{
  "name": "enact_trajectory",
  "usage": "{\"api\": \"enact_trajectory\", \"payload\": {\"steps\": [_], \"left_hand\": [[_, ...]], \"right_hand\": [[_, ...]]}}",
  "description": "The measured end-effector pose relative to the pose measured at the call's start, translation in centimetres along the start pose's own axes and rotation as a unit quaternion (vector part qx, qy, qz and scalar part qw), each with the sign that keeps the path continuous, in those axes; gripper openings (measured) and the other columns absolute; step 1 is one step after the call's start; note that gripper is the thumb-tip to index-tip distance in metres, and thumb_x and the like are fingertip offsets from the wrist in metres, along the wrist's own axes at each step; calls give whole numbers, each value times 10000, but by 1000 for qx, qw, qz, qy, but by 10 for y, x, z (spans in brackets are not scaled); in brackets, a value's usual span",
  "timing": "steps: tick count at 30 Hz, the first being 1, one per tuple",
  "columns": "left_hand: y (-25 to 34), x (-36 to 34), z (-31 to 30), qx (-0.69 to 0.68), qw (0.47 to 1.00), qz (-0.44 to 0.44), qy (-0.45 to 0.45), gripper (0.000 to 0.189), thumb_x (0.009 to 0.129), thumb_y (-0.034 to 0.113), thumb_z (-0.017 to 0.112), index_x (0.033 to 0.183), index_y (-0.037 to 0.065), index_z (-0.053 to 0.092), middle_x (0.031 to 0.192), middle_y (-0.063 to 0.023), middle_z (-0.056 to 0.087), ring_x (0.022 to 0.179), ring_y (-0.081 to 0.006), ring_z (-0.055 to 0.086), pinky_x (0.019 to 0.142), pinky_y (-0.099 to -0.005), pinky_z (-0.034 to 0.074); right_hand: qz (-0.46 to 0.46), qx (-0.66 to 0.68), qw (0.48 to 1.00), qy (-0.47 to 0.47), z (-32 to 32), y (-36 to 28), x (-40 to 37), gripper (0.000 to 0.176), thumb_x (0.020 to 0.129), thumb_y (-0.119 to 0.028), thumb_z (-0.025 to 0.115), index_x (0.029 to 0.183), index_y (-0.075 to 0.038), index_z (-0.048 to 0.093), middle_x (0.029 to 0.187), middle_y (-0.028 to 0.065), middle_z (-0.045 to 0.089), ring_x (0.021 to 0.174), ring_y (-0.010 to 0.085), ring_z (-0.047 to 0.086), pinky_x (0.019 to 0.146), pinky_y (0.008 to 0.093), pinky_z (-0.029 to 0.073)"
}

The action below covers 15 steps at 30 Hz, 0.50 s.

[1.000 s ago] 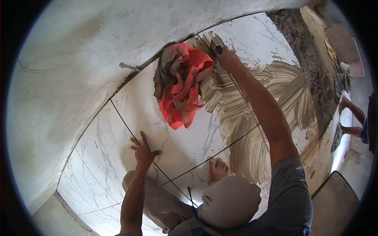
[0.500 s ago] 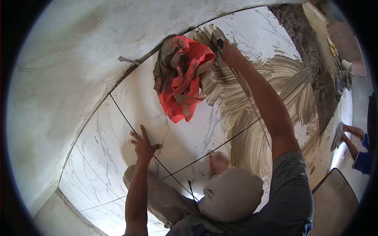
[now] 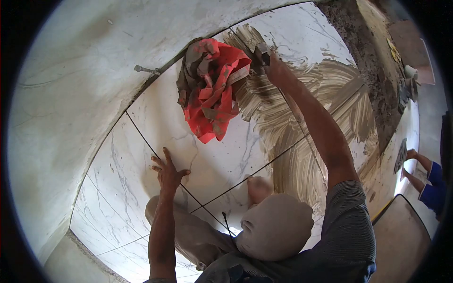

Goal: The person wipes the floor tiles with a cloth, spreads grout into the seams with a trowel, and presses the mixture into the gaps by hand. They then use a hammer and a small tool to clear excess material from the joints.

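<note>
My left hand (image 3: 168,173) rests on a white marbled floor tile (image 3: 222,160) beside a dark joint, its fingers spread and nothing in it. Farther out, my right hand (image 3: 277,69) grips a small flat spreader (image 3: 262,51) by its dark handle. The blade, partly hidden, is against wet grey-brown grout (image 3: 325,99) smeared over the tiles in curved streaks. Left of the spreader lies a crumpled red cloth (image 3: 214,89) stained with grey.
A pale wall (image 3: 94,70) with a protruding pipe stub (image 3: 146,70) curves along the left. Rough bare mortar (image 3: 368,70) borders the tiles on the right. At the far right, another person's hands (image 3: 412,162) hold a flat tool. My foot (image 3: 259,188) stands on the tile.
My right hand has drawn the spreader slightly toward me and to the right through the grout. My left hand stays on the tile. The view has shifted a little.
</note>
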<state>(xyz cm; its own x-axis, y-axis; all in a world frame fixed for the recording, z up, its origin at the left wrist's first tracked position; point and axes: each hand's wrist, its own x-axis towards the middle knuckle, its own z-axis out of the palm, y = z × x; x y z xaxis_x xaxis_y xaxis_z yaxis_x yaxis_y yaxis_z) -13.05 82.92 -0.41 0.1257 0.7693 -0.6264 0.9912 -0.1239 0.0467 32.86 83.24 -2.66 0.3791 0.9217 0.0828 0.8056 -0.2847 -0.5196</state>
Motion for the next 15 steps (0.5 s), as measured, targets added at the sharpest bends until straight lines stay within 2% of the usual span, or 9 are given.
{"api": "enact_trajectory", "payload": {"steps": [7, 10, 12, 13, 15], "left_hand": [[4, -4, -3, 14, 1000, -5, 4, 1199, 538, 320, 834, 1414, 211, 23, 1365, -386, -68, 1178, -625, 181, 889, -505, 419], [3, -2, -2, 13, 1000, -5, 6, 1199, 538, 310, 836, 1414, 205, 24, 1362, -390, -69, 1171, -627, 192, 897, -509, 410], [4, -2, -2, 9, 1000, -5, 6, 1200, 537, 305, 837, 1414, 201, 24, 1361, -393, -63, 1168, -628, 198, 901, -510, 406], [4, -3, -2, 9, 1000, -5, 6, 1202, 536, 300, 838, 1413, 198, 23, 1359, -396, -56, 1164, -629, 203, 905, -511, 402], [4, -4, -1, 10, 1000, -3, 5, 1204, 535, 292, 839, 1413, 195, 22, 1358, -398, -51, 1163, -629, 204, 905, -511, 402]], "right_hand": [[32, -21, 999, -30, -3, 0, -2, 282, 802, -124, 509, 961, 64, 370, 727, 336, 553, 733, 492, 558, 656, 547, 440], [11, 28, 999, -35, -9, 5, -17, 283, 806, -121, 501, 979, 62, 371, 715, 332, 551, 734, 491, 556, 642, 534, 444], [-4, 45, 999, -22, -13, 9, -35, 362, 820, -110, 532, 1086, 44, 338, 727, 319, 539, 707, 503, 524, 566, 525, 416], [0, 44, 999, -23, -16, 9, -42, 362, 820, -110, 532, 1086, 44, 338, 727, 319, 539, 707, 503, 524, 566, 525, 416], [68, 32, 995, -67, -22, 7, -55, 298, 816, -129, 500, 1010, 54, 367, 717, 319, 553, 727, 485, 550, 621, 508, 449]]}}
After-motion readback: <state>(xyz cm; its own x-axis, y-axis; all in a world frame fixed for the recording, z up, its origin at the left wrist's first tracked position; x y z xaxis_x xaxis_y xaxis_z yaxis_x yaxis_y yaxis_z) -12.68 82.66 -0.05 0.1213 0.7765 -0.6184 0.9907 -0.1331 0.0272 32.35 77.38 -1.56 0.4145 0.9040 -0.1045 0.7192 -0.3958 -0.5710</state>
